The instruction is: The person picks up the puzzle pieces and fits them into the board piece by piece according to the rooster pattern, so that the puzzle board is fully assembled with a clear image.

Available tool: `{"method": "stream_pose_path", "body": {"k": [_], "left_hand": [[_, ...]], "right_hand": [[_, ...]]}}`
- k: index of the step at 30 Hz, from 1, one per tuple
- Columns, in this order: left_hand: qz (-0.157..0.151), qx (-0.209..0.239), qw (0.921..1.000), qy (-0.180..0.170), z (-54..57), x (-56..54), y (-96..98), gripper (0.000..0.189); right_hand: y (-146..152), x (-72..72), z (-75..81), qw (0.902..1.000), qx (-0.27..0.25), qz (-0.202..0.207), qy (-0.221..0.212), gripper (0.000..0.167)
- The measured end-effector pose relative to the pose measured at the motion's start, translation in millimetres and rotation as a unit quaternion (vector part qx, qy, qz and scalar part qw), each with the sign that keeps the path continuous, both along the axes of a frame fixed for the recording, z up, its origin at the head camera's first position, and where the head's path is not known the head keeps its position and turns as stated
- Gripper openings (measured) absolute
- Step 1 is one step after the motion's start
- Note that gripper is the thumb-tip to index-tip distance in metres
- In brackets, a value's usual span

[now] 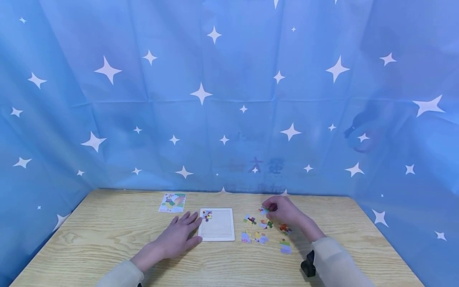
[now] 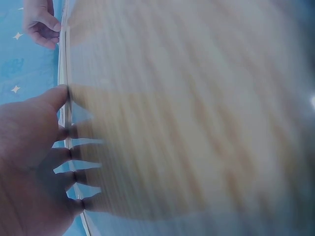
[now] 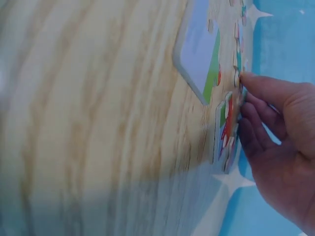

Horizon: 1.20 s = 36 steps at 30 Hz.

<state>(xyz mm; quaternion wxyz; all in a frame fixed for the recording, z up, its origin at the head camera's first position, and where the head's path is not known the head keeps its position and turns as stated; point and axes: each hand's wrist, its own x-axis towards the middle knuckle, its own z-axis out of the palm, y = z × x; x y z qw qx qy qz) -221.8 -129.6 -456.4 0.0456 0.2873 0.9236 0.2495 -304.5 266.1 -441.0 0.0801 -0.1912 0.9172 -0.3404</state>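
A white square puzzle tray (image 1: 224,238) lies on the table, with joined puzzle pieces (image 1: 207,215) in its upper left corner. My left hand (image 1: 177,236) lies with spread fingers at the tray's left side, fingertips on or right at its rim. In the left wrist view, the left hand (image 2: 34,147) has its fingers reaching down to the tabletop. To the right, the right hand (image 1: 285,211) pinches a small colourful puzzle piece (image 1: 262,209) between thumb and fingers, low over the table. The right wrist view has the right hand (image 3: 283,128) behind several pieces, its fingertips partly hidden.
Several loose puzzle pieces (image 1: 256,236) lie right of the tray, among them a purple-and-green one (image 1: 285,247) and a red one (image 1: 285,228). A printed picture card (image 1: 172,203) lies at the back left. Behind the wooden table (image 1: 89,235) hangs a blue star-patterned curtain (image 1: 229,119).
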Motion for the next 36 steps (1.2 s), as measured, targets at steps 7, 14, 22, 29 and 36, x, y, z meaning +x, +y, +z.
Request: {"method": "stream_pose_path", "body": {"k": [7,14,22,29,36], "left_hand": [[-0.001,-0.001,0.9999,0.011,0.2,-0.6,1.6,0.061],[-0.002,0.004,1.0000,0.007,-2.3,-1.3,0.5,0.064],[0.001,-0.001,0.9998,0.021,-19.2,-8.8,-2.2,0.063],[0.001,0.000,0.9997,0.025,-21.7,-10.1,-2.5,0.063],[-0.003,-0.001,0.9996,0.027,-15.0,-6.3,-1.3,0.064]], "right_hand": [[-0.5,-0.2,-2.7,0.9999,0.000,0.009,0.010,0.030],[-3.1,0.0,-4.5,1.0000,-0.002,-0.002,0.006,0.031],[-9.7,2.1,-4.8,0.9996,-0.007,-0.013,0.022,0.025],[-11.9,2.6,-6.0,0.9992,-0.013,-0.022,0.030,0.022],[-11.5,1.5,-9.5,0.9987,-0.026,-0.032,0.030,0.016]]}}
